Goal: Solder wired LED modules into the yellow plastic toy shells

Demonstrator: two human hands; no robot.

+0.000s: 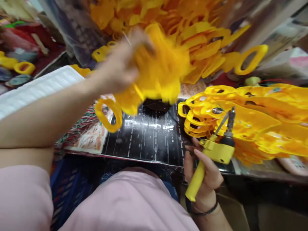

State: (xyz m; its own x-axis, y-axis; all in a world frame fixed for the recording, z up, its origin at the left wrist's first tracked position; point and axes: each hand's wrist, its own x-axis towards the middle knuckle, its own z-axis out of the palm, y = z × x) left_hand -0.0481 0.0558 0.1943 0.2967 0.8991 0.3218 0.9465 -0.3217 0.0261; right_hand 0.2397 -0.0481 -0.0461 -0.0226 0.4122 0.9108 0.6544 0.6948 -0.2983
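My left hand (122,65) is raised over the work surface and smeared by motion; it grips a bunch of yellow plastic handle pieces (158,73), one loop (108,114) hanging below. My right hand (204,175) is low at the right, fingers wrapped round the yellow handle of a small tool (211,154) with a metal tip pointing up. The tool tip lies close to a stack of yellow handle pieces (240,123) on the right.
A black mat (144,138) covers the work surface before me. A large heap of yellow handle pieces (192,29) fills the back. A white ribbed tray (36,88) sits at left, with patterned cloth (81,128) beside it. My pink-clad knee (127,202) is below.
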